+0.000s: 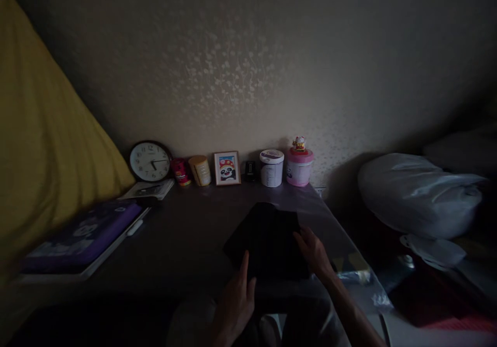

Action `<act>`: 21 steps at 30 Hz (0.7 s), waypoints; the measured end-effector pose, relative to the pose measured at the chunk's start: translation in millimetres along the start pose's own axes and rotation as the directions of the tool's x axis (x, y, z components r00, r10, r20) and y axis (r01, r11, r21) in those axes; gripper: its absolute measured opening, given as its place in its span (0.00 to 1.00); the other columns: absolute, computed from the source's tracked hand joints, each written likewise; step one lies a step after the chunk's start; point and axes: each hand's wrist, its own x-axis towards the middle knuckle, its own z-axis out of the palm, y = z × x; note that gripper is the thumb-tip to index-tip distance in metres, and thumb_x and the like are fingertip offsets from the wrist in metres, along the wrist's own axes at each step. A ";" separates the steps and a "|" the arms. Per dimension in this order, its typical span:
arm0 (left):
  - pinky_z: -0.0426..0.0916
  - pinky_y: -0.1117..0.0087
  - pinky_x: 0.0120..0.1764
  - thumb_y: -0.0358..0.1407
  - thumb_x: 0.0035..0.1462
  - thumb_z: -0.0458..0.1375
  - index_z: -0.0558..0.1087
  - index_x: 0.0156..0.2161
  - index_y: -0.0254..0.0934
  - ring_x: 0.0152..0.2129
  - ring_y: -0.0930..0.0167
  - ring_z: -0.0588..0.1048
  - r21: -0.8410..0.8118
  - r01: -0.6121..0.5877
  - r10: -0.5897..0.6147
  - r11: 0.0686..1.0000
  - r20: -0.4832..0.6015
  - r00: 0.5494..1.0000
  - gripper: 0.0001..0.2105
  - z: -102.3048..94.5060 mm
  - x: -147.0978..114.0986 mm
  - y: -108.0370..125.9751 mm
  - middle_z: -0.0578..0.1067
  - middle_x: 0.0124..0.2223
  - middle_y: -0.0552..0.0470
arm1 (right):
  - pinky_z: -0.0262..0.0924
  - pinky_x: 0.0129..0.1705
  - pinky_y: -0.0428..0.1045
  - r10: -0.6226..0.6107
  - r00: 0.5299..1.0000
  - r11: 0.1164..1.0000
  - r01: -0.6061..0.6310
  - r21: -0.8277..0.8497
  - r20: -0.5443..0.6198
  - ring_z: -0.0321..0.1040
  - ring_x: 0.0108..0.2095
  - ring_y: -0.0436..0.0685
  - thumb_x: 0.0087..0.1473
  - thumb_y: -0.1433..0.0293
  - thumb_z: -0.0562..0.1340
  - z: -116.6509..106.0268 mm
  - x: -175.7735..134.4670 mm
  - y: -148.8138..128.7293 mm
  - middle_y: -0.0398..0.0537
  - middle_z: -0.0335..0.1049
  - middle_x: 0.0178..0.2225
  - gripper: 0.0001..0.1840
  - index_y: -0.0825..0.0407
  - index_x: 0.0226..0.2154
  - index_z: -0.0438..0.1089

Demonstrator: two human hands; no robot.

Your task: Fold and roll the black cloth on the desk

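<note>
A piece of black cloth (267,243), apparently folded, lies near the front edge of the dark table; its exact kind is lost in the dim light. My left hand (236,300) is at its near left side, index finger stretched out to the cloth and thumb held apart, with nothing seen in the hand. At the right edge of the cloth is my right hand (313,251), its thumb and fingers closed on the fabric. Folds and layers of the cloth are hard to make out.
Along the wall stand a round clock (150,161), a red container (181,172), a yellow-lidded jar (201,171), a framed panda picture (227,169), a white tub (272,169) and a pink tub (299,169). A purple case (87,235) lies left; a white bag (419,194) sits right.
</note>
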 end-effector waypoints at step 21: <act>0.53 0.74 0.54 0.34 0.58 0.40 0.40 0.62 0.35 0.55 0.75 0.58 -0.011 -0.012 0.012 1.000 -0.011 1.000 0.27 2.4 4.0 -4.3 0.55 0.61 0.49 | 0.50 0.20 0.42 -0.005 0.980 0.895 -0.084 0.439 0.197 0.55 0.21 0.47 0.42 0.57 0.59 18.7 22.0 -82.4 0.38 0.58 0.18 0.17 0.55 0.23 0.66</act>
